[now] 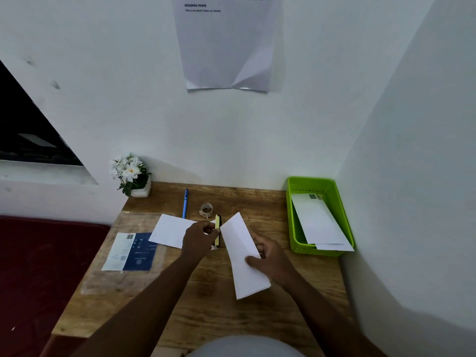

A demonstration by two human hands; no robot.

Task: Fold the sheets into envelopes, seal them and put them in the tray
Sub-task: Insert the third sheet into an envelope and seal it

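The person is standing over the wooden tabletop (206,300) with a folded sheet (244,256) held up at the centre of the frame. The right hand (270,258) is gripping it along its right edge, thumb laid across the front. The left hand (199,239) is pinching the sheet's upper left corner, just beside a yellow and black object (218,229) whose nature I cannot make out. An envelope (172,230) is lying flat, left of centre. The green tray (296,228) at the right of the frame is already holding finished envelopes (319,222).

It looks like the folding step is wrapping up — the sheet seems ready for the envelope. The next move probably calls for one hand freeing itself to lift the envelope, then sliding the sheet in squarely without crumpling the folds.
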